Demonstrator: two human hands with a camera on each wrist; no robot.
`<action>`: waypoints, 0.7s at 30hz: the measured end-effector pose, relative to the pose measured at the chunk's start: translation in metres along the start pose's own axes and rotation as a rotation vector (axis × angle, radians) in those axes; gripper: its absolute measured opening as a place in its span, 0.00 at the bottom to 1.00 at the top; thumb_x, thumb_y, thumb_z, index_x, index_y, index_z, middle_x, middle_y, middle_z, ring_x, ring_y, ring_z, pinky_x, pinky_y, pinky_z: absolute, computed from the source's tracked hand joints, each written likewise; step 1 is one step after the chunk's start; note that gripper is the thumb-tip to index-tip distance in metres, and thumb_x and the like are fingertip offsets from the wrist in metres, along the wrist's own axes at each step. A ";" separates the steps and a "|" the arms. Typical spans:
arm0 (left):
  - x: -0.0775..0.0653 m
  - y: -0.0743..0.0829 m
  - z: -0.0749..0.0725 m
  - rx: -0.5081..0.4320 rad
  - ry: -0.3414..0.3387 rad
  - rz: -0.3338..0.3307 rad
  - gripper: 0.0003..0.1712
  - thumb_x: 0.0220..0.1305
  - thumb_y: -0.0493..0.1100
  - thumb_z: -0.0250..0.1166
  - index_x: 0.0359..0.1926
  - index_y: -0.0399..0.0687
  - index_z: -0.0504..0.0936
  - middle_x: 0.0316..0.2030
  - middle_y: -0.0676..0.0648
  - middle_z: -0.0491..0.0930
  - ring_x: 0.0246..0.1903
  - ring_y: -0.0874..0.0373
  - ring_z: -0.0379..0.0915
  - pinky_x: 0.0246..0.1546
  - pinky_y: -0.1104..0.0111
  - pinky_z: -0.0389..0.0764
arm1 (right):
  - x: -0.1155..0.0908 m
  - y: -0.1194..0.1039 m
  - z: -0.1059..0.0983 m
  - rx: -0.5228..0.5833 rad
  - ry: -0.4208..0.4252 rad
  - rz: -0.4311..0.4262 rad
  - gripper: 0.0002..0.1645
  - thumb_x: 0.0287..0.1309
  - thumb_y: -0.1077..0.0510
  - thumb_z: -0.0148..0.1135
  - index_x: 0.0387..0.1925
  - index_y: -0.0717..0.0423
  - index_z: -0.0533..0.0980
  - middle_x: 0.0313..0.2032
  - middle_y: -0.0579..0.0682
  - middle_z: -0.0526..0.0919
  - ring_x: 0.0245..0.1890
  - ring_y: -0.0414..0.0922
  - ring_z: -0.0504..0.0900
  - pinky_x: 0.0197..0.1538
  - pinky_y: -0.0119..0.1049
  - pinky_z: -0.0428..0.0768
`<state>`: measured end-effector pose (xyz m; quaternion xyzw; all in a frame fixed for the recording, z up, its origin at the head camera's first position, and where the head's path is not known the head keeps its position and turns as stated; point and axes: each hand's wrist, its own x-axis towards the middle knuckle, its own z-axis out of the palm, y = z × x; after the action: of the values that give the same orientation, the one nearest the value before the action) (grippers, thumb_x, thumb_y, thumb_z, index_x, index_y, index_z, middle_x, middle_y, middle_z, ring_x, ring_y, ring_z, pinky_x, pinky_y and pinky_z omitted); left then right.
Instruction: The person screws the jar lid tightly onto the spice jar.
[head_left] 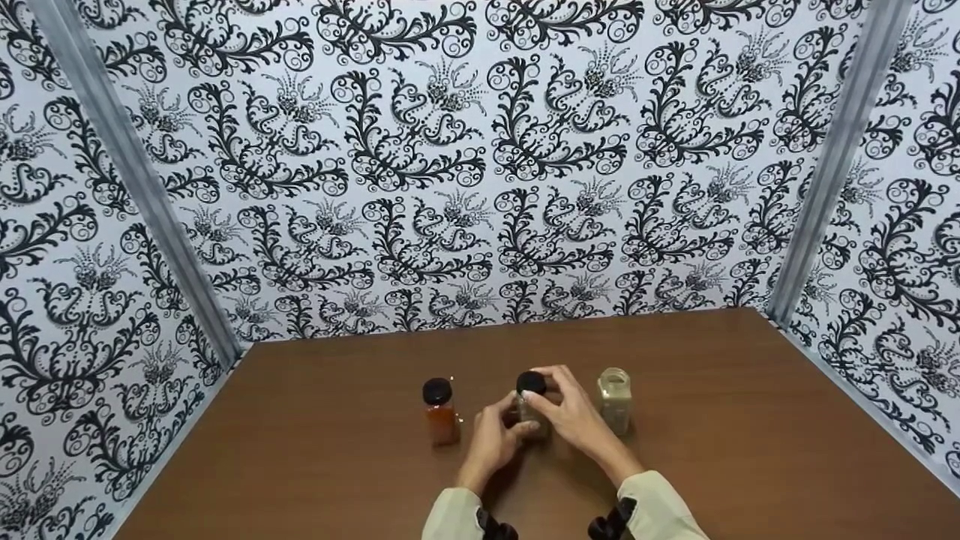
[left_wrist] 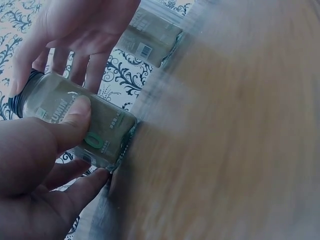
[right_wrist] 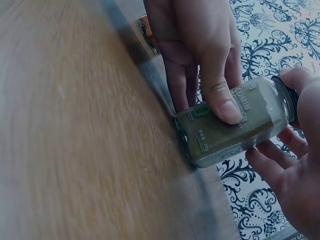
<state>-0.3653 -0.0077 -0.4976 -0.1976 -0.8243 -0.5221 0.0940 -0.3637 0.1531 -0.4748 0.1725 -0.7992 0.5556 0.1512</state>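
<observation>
A clear glass jar of cumin powder (left_wrist: 107, 122) stands upright on the table between both hands. My left hand (head_left: 493, 436) grips the jar's body, its thumb across the printed front. At the top, my right hand (head_left: 574, 415) holds the black lid (head_left: 531, 382) between thumb and fingers. Just right of it stands a similar jar (head_left: 616, 409) of pale brownish powder with no lid on its mouth. To the left is a jar of orange-red powder (head_left: 442, 424), capped with a black lid.
The brown wooden table (head_left: 337, 450) reaches back to a wall (head_left: 420, 187) with a black-and-white scroll pattern. Patterned side panels meet it at grey corner strips (head_left: 829, 157). Dark straps (head_left: 611, 521) sit around both wrists, over pale sleeves.
</observation>
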 end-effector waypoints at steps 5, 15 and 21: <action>0.000 -0.001 0.001 0.014 0.017 0.002 0.24 0.57 0.41 0.74 0.56 0.47 0.84 0.41 0.42 0.88 0.32 0.58 0.81 0.27 0.73 0.79 | 0.000 0.000 0.002 -0.016 0.013 -0.011 0.19 0.65 0.54 0.65 0.54 0.56 0.74 0.54 0.56 0.74 0.57 0.56 0.80 0.59 0.45 0.81; -0.002 -0.001 0.000 0.003 0.013 -0.027 0.22 0.56 0.40 0.75 0.53 0.50 0.85 0.39 0.44 0.88 0.33 0.60 0.80 0.28 0.73 0.77 | -0.001 -0.005 0.003 0.020 0.047 0.014 0.22 0.61 0.57 0.69 0.54 0.59 0.77 0.52 0.57 0.78 0.54 0.54 0.82 0.57 0.40 0.82; 0.002 0.002 -0.004 0.020 0.000 -0.045 0.28 0.56 0.42 0.76 0.59 0.51 0.83 0.40 0.46 0.88 0.36 0.61 0.81 0.34 0.71 0.79 | -0.002 -0.011 0.002 0.037 0.066 0.058 0.25 0.59 0.59 0.70 0.58 0.59 0.76 0.54 0.57 0.80 0.56 0.55 0.82 0.58 0.45 0.81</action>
<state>-0.3661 -0.0096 -0.4936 -0.1783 -0.8338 -0.5156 0.0842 -0.3575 0.1475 -0.4669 0.1336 -0.7879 0.5800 0.1579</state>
